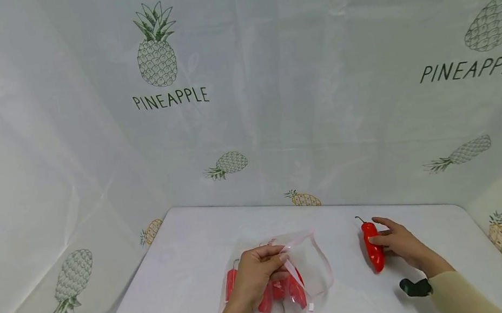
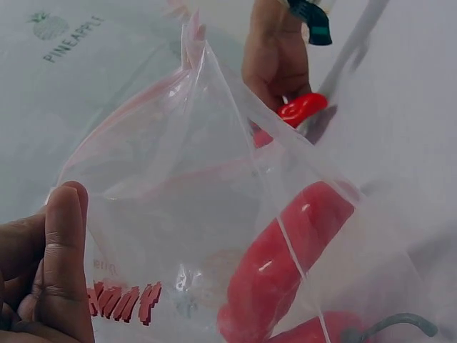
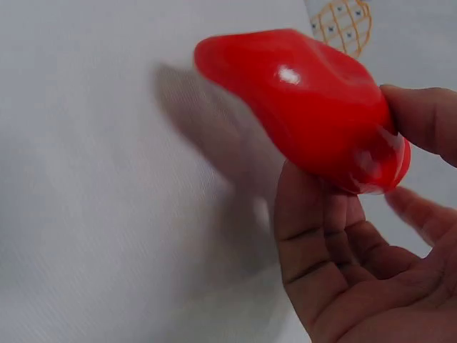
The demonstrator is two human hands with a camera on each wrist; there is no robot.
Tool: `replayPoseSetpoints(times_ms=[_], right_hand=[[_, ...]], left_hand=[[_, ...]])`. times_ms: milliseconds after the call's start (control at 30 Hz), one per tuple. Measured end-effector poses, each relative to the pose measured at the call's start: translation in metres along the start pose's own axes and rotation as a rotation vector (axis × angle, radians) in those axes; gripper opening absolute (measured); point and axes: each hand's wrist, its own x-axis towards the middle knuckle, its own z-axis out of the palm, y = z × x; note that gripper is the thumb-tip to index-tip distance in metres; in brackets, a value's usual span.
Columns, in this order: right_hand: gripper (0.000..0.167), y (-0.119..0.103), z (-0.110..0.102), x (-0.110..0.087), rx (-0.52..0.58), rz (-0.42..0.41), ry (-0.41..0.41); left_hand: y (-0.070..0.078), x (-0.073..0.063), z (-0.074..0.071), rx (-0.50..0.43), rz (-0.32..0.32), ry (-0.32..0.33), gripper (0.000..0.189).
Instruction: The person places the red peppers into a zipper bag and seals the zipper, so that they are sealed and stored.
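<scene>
Red pepper (image 1: 374, 249) lies just left of the right hand's (image 1: 402, 245) palm, pinched between thumb and fingers, so that hand is nearer; looks slightly off the table (image 1: 166, 306). Long axis runs front to back, stem (image 1: 358, 219) toward the back curtain (image 1: 299, 88), tip opposite. Clear bag (image 1: 315, 269), other peppers (image 1: 265, 303) inside, is well left, mouth facing it; left hand (image 1: 258, 271) pinches its rim.

The left hand (image 1: 260, 271) hides part of the bag (image 1: 313, 264); in the right wrist view the stem of the pepper (image 3: 307, 100) is out of sight. The head view's lower edge crops the bench (image 1: 352, 299).
</scene>
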Motion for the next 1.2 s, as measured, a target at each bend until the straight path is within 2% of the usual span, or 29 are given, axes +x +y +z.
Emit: replayPoseSetpoints(times_ms=[233,633,833,1200], right_hand=[[0.077,-0.009,0.018,-0.009,0.057,-0.071,0.008],[0.079,-0.038,0.037,-0.027,0.135,-0.145,0.093],[0.076,-0.052,0.044,-0.039,0.130,-0.202,0.098],[0.072,-0.072,0.052,-0.058,0.093,-0.254,0.131]], left_hand=[[0.002,-0.002,0.000,0.009,-0.002,0.006,0.033],[0.001,0.000,0.000,0.000,-0.002,0.012,0.032],[0.000,-0.001,0.000,-0.007,0.005,0.013,0.033],[0.000,-0.001,0.000,0.011,0.023,0.018,0.036]])
